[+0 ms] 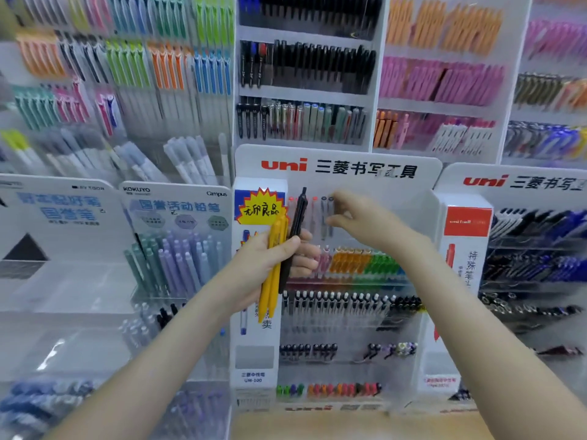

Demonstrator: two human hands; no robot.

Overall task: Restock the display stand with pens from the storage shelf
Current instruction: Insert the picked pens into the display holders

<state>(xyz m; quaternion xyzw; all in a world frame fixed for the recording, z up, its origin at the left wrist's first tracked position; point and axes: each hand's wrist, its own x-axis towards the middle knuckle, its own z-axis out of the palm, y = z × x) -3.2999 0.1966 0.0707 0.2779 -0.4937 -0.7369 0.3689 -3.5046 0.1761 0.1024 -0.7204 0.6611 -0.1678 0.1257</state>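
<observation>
Yellow pens (273, 268) plus black pen (297, 223) bunched upright in left hand (254, 262), fingers wrapped round, before uni display stand (349, 168). Right hand (365, 220) half-curled at grey pens (324, 214) in top row; grip unclear. Feed one pen per slot, keep bundle steady.

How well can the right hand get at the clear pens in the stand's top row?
Probably easily: the right hand sits right beside the clear pens with nothing between them, and the left hand holds its yellow pens aside.

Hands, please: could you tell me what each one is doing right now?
Left hand: closed, holding yellow pens and a black pen.
Right hand: fingers at grey pens, grip unclear.
</observation>
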